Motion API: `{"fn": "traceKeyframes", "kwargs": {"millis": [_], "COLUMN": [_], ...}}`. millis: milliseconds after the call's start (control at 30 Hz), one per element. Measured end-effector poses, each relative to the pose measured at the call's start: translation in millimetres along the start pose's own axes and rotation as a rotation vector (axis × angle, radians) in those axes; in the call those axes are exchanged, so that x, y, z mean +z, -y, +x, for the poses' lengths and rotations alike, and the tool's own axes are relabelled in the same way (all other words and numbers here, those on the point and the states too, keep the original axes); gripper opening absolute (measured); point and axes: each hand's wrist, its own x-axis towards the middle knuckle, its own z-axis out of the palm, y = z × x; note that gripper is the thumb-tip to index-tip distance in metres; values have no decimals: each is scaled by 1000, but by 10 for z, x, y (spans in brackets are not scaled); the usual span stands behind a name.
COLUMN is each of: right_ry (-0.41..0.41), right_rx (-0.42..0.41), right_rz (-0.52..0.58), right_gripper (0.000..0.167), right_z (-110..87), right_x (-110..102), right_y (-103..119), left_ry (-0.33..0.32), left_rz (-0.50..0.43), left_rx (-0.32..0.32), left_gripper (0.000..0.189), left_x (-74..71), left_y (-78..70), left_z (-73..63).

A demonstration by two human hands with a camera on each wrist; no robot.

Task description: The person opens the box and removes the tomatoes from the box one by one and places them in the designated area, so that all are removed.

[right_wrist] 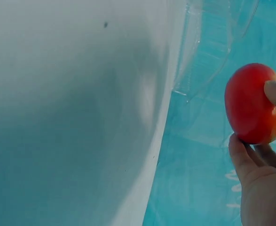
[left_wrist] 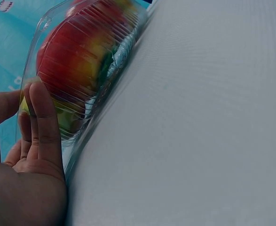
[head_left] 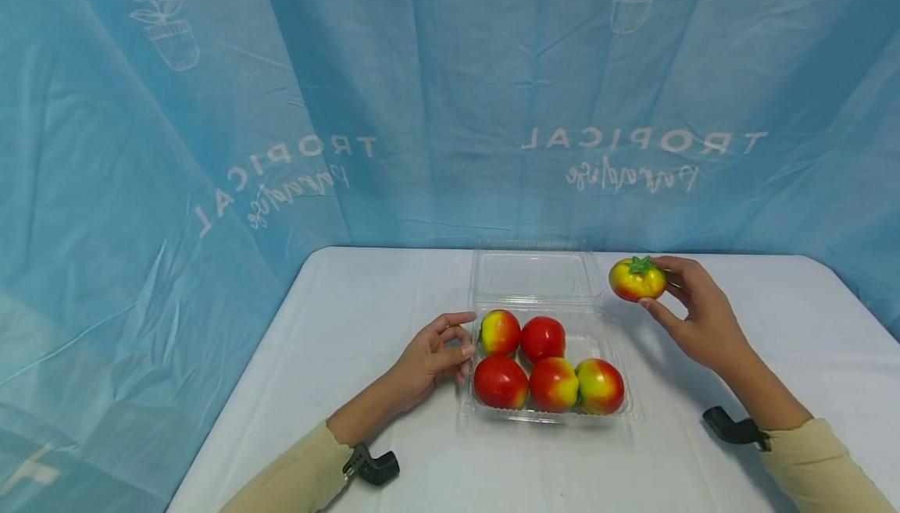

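A clear plastic clamshell container (head_left: pixel 591 333) lies with its lid folded back, and several red and yellow tomatoes (head_left: pixel 500 382) sit in its base. My left hand (head_left: pixel 432 361) holds the container's left side, thumb and fingertips at the rim; the left wrist view shows those fingers (left_wrist: pixel 46 113) against the ribbed wall. Raised beyond the container's right side, my right hand (head_left: pixel 696 314) grips a yellow-red tomato (head_left: pixel 637 279) with a green leafy top. From the right wrist view, this tomato (right_wrist: pixel 250 103) shows its red side, with thumb and fingers around it.
The flat transparent lid (head_left: pixel 534 275) extends toward the back edge of the white-covered table (head_left: pixel 380 286). A blue printed curtain (head_left: pixel 478 107) hangs behind the table and along its left. Dark wrist straps (head_left: pixel 373 466) sit on both arms.
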Motion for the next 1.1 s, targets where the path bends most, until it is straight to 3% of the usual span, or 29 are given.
{"fn": "traceKeyframes", "kwargs": {"millis": [400,1100], "right_ry": [-3,94], "right_rx": [69,282], "right_rz": [-22,-146], "right_gripper": [70,63], "right_z": [-15,-43], "right_x": [-24,-52], "right_y": [-62,-166], "left_ry": [7,14], "left_rz": [10,24], "left_rx": [-9,9], "left_gripper": [62,59], "left_x": [-13,-34], "left_y": [24,34], "left_z": [10,13]}}
